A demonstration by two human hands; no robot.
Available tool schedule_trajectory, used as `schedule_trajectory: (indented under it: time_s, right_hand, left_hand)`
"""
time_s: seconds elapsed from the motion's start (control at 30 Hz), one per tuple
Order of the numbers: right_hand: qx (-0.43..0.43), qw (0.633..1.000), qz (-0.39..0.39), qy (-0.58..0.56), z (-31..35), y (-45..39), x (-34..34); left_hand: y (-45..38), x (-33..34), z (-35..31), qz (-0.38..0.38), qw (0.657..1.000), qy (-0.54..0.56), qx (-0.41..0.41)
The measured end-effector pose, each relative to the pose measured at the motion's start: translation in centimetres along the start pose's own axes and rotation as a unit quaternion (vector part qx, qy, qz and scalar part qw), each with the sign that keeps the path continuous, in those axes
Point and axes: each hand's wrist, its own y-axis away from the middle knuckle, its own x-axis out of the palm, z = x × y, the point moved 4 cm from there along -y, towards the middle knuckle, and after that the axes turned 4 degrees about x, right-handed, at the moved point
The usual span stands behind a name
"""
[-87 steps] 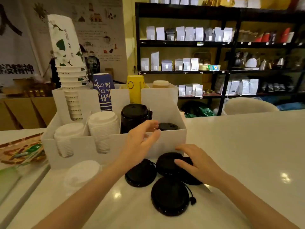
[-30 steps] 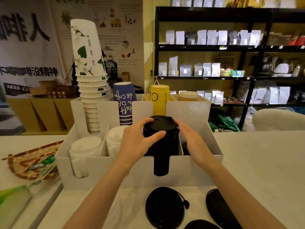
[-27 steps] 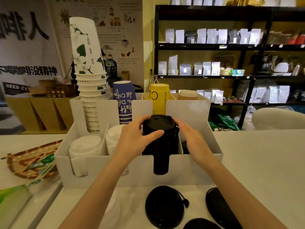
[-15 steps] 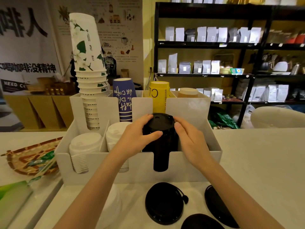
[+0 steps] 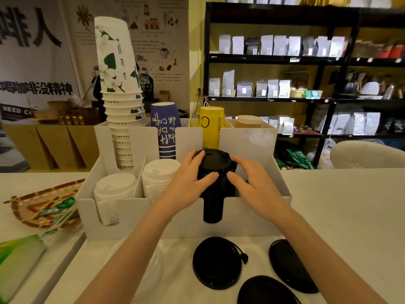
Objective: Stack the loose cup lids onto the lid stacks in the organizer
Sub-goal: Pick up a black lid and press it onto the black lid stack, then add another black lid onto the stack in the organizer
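Observation:
A white organizer [image 5: 179, 218] stands on the counter. Its front row holds two white lid stacks [image 5: 114, 191] [image 5: 160, 176] and a black lid stack [image 5: 213, 170]. My left hand [image 5: 190, 183] and my right hand [image 5: 249, 183] clasp the top of the black stack from both sides, thumbs on its front. Three loose black lids lie on the counter in front: one in the middle [image 5: 217, 262], one at the right [image 5: 289, 264], one at the bottom edge [image 5: 265, 291]. A loose white lid [image 5: 153, 266] lies under my left forearm, mostly hidden.
Paper cup stacks fill the organizer's back row: white-green [image 5: 118, 84], blue [image 5: 166, 132], yellow [image 5: 211, 126]. A woven tray [image 5: 41, 202] with packets sits at the left, a green packet [image 5: 17, 262] near it. Dark shelves with bags stand behind.
Earlier my right hand lay on the loose black lids and my left hovered at the organizer. Both hands now grip the black stack's top; over the last second they have drawn closer together.

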Motion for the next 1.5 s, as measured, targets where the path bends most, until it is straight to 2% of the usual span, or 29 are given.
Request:
schedule_trajectory:
  time_s: [0.17,0.27,0.4,0.5,0.53,0.6,0.67,0.73,0.83,1.13,1.5]
  right_hand:
    - [-0.052,0.995,-0.074,-0.038,0.8,3.9,-1.3]
    - [-0.044,0.999,0.002,-0.021,-0.6,6.8,-0.3]
    - [0.029,0.989,0.140,0.029,-3.2,9.3,1.5]
    - [0.059,0.977,0.202,0.042,-3.8,10.1,2.2]
    - [0.062,0.974,0.215,0.041,-3.8,10.2,2.3]
    - [0.070,0.969,0.236,0.035,-3.6,10.4,2.6]
    - [0.069,0.967,0.241,0.036,-3.4,10.7,2.8]
    - [0.066,0.968,0.237,0.045,-3.3,10.9,2.8]
    - [0.065,0.968,0.238,0.039,-3.5,11.1,2.9]
    - [0.095,0.969,0.229,-0.008,-3.0,11.3,2.3]
    - [0.088,0.970,0.150,-0.167,-0.3,8.8,-0.3]
  left_hand:
    - [0.5,0.1,-0.5,-0.009,0.999,-0.043,-0.009]
    - [1.1,0.3,-1.2,-0.060,0.994,-0.093,0.016]
    - [3.2,0.6,-2.4,-0.160,0.977,-0.115,0.085]
    - [6.2,1.0,-3.1,-0.166,0.966,-0.117,0.159]
    - [7.3,1.4,-3.0,-0.140,0.970,-0.109,0.165]
    - [8.9,2.4,-2.5,-0.044,0.985,-0.089,0.144]
    - [10.0,4.0,-1.0,0.100,0.987,-0.101,0.082]
    - [10.7,5.1,0.4,0.212,0.970,-0.116,0.005]
    - [11.0,5.5,1.4,0.257,0.955,-0.140,-0.039]
    - [10.4,4.3,0.4,0.231,0.962,-0.131,-0.056]
    - [7.5,-2.0,-4.5,0.083,0.995,-0.039,0.028]
